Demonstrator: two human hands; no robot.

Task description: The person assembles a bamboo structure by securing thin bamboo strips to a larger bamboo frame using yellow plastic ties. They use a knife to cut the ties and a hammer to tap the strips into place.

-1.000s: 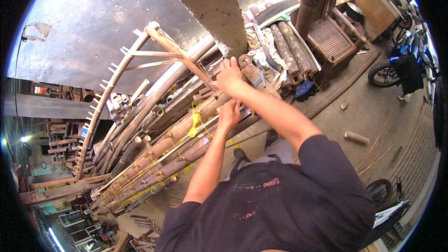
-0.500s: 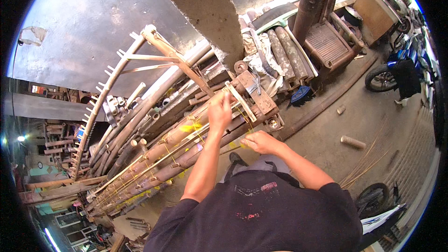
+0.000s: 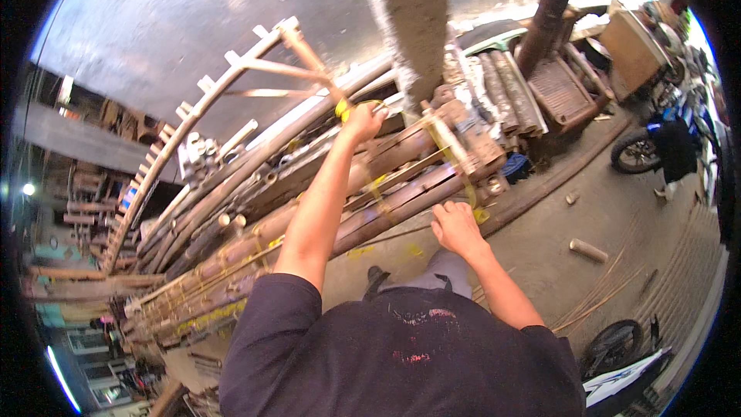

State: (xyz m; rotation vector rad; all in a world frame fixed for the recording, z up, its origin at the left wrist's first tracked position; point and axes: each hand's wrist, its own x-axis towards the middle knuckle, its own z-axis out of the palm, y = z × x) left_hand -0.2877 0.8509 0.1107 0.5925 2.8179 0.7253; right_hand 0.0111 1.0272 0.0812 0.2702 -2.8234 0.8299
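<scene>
My left hand [image 3: 363, 122] is closed around a yellow cord [image 3: 343, 111], which loops out beside the fist above the long wooden frame. My right hand [image 3: 457, 228] hovers at the near side of that frame, its fingers bent but apart. Just beyond those fingers, a yellow strand [image 3: 480, 215] hangs from the frame's right end. The frame is built of long brown bamboo poles [image 3: 401, 205] lying side by side, with yellow cord wrapped round them at intervals. A pale short stick [image 3: 451, 139] lies across the right end, next to a wooden end block [image 3: 478, 135].
A curved wooden rack with pegs [image 3: 177, 135] stands behind on the left, near stacked poles [image 3: 224, 174]. A concrete pillar [image 3: 413, 31] rises at the back. To the right are a bamboo chair [image 3: 563, 96], a motorcycle [image 3: 641, 147] and a bamboo piece [image 3: 588, 250] on the floor.
My left hand has left the stick at the frame's end and risen slightly, with yellow cord now beside it. My right hand has moved right and its fingers have loosened. The view has shifted.
</scene>
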